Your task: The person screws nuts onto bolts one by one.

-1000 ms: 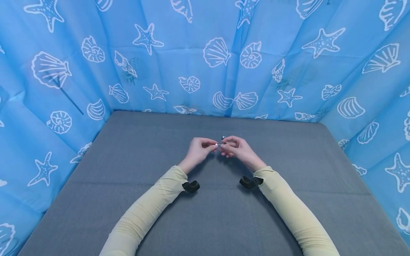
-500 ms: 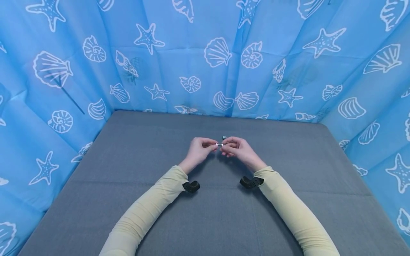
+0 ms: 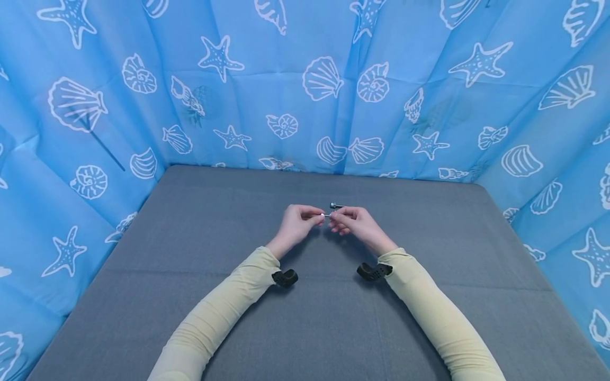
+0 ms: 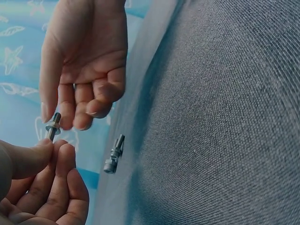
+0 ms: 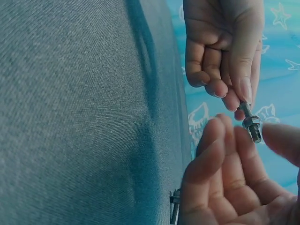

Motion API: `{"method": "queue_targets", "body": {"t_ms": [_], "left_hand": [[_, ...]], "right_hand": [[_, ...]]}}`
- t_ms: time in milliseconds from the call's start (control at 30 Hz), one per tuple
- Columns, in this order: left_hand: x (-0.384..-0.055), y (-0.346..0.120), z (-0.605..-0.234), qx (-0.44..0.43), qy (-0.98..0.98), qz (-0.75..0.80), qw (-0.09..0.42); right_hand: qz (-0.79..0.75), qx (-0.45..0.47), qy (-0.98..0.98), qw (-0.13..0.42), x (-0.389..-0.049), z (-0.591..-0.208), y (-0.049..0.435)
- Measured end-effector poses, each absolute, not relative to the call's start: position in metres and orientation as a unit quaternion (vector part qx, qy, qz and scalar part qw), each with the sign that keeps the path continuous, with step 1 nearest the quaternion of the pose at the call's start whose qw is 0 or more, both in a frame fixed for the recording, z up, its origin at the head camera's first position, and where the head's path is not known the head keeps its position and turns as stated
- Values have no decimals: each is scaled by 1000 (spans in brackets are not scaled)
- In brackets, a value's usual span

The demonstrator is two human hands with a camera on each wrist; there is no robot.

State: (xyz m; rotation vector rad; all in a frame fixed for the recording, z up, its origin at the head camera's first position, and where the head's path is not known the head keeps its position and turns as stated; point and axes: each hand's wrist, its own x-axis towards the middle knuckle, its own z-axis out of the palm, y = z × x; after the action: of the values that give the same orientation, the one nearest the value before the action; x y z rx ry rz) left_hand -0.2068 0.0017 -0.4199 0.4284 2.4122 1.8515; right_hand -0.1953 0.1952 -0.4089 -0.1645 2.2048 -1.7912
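Thumb and fingers of my left hand (image 3: 297,223) pinch a small metal bolt (image 5: 245,109) by one end, and that end is hidden in the grip. Along its threaded part sits a nut (image 5: 251,122) with a washer-like flange, the bolt's tip poking out past it. The thumb and forefinger of my right hand (image 3: 356,225) lie on either side of the nut in a loose pinch, its other fingers curled below. Both hands are held just above the grey table, fingertips facing each other.
Just behind my right hand, more metal hardware (image 4: 114,154), seemingly bolts with nuts, lies on the grey cloth-covered table (image 3: 305,317). A blue curtain (image 3: 267,95) with white shells and starfish hangs along the back and sides.
My right thumb and fingers shift slightly around the nut, the forefinger sitting lower now, so more of the hardware behind shows. My left hand keeps still.
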Motion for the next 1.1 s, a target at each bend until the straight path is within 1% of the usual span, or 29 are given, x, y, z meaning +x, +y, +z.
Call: {"method": "queue_targets", "body": {"t_ms": [100,300,533,733,967,1100], "left_hand": [[-207,1,-420,139,785,603,34],[-207,1,-421,138,789,598,33],[-207,2,-420,136,781,608,35],[-207,2,-420,138,790,596,34],[-208,4,-421,136,775,617,37],[-207,4,-420,136,777,613,40]], "right_hand": [[-626,-52,763,152,-195,-409,195],[-629,-64,763,135,-194,-410,195],[-628,-52,761,151,-194,-410,196],[-630,-65,763,130,-194,-412,196],[-630,-69,761,139,-194,-413,197],[-633,-86,760,124,-194,-415,197]]}}
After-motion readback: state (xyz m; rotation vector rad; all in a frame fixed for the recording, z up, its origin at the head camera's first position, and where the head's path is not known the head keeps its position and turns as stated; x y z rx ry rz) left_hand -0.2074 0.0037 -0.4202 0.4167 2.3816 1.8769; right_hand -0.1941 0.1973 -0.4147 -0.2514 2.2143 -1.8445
